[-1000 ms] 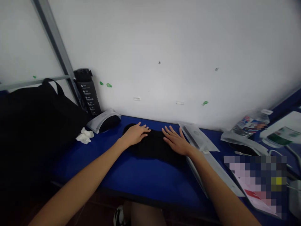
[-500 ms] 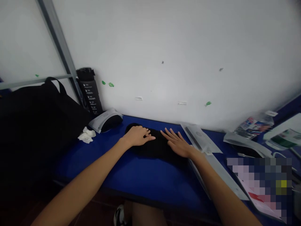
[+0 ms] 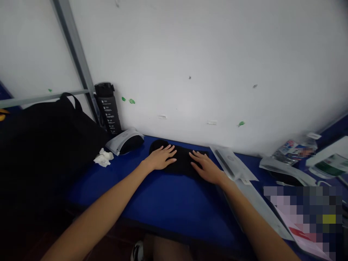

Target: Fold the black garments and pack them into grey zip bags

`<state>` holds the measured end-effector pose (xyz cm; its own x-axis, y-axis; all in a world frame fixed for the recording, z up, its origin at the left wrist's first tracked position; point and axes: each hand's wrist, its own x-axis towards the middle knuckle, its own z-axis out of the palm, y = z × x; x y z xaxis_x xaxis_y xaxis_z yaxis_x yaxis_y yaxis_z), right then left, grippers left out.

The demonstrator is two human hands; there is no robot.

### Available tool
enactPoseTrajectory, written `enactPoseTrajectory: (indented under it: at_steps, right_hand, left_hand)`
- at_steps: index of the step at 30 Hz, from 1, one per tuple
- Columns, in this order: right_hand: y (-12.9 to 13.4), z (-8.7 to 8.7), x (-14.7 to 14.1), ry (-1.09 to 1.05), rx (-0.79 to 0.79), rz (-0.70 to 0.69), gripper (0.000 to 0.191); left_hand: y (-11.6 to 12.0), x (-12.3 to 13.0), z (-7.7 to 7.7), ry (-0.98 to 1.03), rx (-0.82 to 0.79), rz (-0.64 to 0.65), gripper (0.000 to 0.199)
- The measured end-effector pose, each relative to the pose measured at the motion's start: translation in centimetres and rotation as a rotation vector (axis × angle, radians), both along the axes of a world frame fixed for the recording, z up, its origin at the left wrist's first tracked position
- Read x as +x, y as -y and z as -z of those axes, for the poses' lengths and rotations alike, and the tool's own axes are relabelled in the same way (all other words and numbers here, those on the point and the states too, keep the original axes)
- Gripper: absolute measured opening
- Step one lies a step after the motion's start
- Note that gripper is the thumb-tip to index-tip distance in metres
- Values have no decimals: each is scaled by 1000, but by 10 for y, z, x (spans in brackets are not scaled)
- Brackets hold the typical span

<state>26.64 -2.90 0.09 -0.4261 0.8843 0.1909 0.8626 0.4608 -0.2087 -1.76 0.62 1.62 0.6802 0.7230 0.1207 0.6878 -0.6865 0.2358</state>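
A long piece of black cloth lies flat on the blue tabletop, close to the wall; its exact kind is hard to make out. My left hand rests palm down on its left part, fingers spread. On the right part lies my right hand, also flat with fingers apart. Neither hand grips the cloth. Just right of my right hand is a frosted plastic pouch, with another clear flat bag beneath my right forearm.
At left stand a black bag and a black water bottle. Near them are crumpled tissue and a pouch with something black inside. At right are another pouch, plastic bottles and a partly blurred flat item.
My left hand's fingers have spread out flatter on the cloth. The right hand has shifted slightly, its fingers a little closer together. The whole view has tilted slightly.
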Motion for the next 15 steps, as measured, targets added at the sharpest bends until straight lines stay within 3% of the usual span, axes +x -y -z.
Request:
enactPoseTrajectory:
  at_steps: [5,11,15]
  right_hand:
    - [3,-4,0,-22,-64,-55,62]
    - [6,0,-1,12,-136,-26,69]
    - [5,1,-3,15,-49,-25,63]
  left_hand:
    - [-2,-3,-3,0,-3,-35,56]
    - [-2,-5,-8,-16,-26,-86,56]
    - [-2,-5,-8,3,-11,-114,55]
